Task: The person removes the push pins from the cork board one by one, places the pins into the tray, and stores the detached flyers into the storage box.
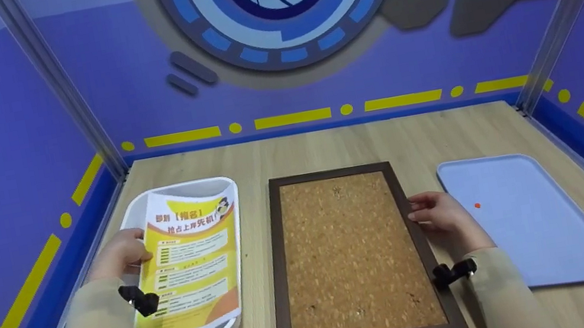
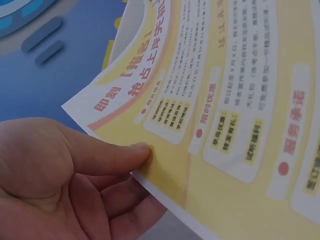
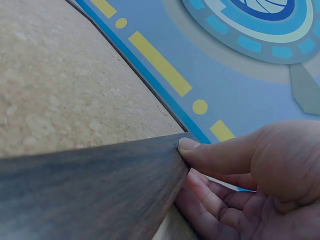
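Note:
In the head view a yellow-and-white printed flyer (image 1: 190,266) lies over a white tray (image 1: 235,198) on the left. My left hand (image 1: 125,256) pinches the flyer's left edge, thumb on the printed face and fingers beneath, as the left wrist view shows. A cork board (image 1: 353,255) with a dark brown wooden frame stands upright in the picture, flat on the table, at the middle. At its right edge, my right hand (image 1: 442,215) grips the frame (image 3: 100,175); the thumb presses the rim and the other fingers sit lower along the side.
On the right lies a pale blue tray (image 1: 538,229) with a tiny orange-red piece (image 1: 477,206) on it. The wood-grain table (image 1: 319,150) is enclosed by purple-blue printed walls (image 1: 280,97) at the back and sides.

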Demonstrator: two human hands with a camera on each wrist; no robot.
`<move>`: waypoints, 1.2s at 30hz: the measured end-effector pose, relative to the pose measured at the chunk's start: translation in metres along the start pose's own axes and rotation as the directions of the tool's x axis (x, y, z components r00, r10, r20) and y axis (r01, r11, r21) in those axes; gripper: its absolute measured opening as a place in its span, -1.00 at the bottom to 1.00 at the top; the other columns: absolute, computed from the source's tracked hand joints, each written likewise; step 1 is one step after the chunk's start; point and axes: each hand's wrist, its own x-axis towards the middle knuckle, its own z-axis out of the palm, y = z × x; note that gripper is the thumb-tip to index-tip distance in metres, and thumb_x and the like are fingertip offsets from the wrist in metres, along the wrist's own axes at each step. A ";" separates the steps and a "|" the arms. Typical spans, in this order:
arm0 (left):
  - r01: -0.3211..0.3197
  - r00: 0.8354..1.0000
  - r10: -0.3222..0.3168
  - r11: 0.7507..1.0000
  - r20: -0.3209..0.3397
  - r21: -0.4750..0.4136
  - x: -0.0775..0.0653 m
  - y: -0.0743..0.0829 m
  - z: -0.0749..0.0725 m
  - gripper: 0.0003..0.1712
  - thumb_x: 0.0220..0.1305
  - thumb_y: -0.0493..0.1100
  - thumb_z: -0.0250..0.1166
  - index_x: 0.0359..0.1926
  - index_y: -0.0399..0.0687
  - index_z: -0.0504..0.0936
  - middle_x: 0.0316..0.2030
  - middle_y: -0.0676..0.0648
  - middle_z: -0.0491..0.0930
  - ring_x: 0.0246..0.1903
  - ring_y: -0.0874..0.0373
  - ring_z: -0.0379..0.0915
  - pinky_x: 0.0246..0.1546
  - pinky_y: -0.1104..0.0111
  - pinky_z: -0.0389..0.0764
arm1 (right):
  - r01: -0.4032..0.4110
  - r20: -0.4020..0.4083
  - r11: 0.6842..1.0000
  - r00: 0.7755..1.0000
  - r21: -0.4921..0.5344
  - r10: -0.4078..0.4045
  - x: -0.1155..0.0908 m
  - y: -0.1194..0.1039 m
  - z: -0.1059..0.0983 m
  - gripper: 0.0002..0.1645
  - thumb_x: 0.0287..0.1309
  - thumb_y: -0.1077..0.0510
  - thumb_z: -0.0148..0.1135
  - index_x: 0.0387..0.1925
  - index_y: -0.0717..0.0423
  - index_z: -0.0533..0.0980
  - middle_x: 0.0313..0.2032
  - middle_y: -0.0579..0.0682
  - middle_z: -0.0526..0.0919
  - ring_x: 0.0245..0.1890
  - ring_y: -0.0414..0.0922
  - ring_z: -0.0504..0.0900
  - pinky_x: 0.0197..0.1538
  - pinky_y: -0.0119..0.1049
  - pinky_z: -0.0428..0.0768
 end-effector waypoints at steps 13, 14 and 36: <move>-0.160 0.945 0.259 0.898 -0.198 0.410 0.023 -0.009 0.013 -0.63 0.13 -0.48 -0.09 -0.01 -0.45 0.39 -0.20 -0.34 0.47 -0.24 -0.10 0.37 -0.17 0.13 0.41 | 0.000 0.019 0.999 1.000 0.038 -0.001 -0.001 0.002 0.001 -0.36 0.11 0.29 0.25 0.22 0.39 0.29 -0.01 0.22 0.51 -0.28 -0.30 0.55 -0.22 -0.35 0.60; -0.147 0.945 0.253 0.895 -0.208 0.420 0.023 -0.009 0.013 -0.64 0.17 -0.45 -0.10 0.01 -0.44 0.38 -0.19 -0.34 0.47 -0.24 -0.11 0.37 -0.15 0.11 0.41 | 0.000 0.020 0.999 1.000 0.040 -0.001 -0.002 0.002 0.000 -0.36 0.12 0.29 0.24 0.22 0.39 0.28 -0.01 0.22 0.51 -0.28 -0.30 0.55 -0.22 -0.35 0.60; -0.005 0.914 0.255 0.785 -0.315 0.620 0.022 0.029 0.047 -0.76 0.19 -0.25 0.05 -0.19 -0.35 0.50 -0.24 -0.35 0.58 -0.33 -0.10 0.48 -0.33 -0.01 0.52 | 0.000 0.026 1.000 1.000 -0.013 0.001 0.002 -0.001 -0.003 -0.36 0.12 0.29 0.24 0.22 0.39 0.29 0.00 0.25 0.50 -0.26 -0.29 0.55 -0.19 -0.33 0.62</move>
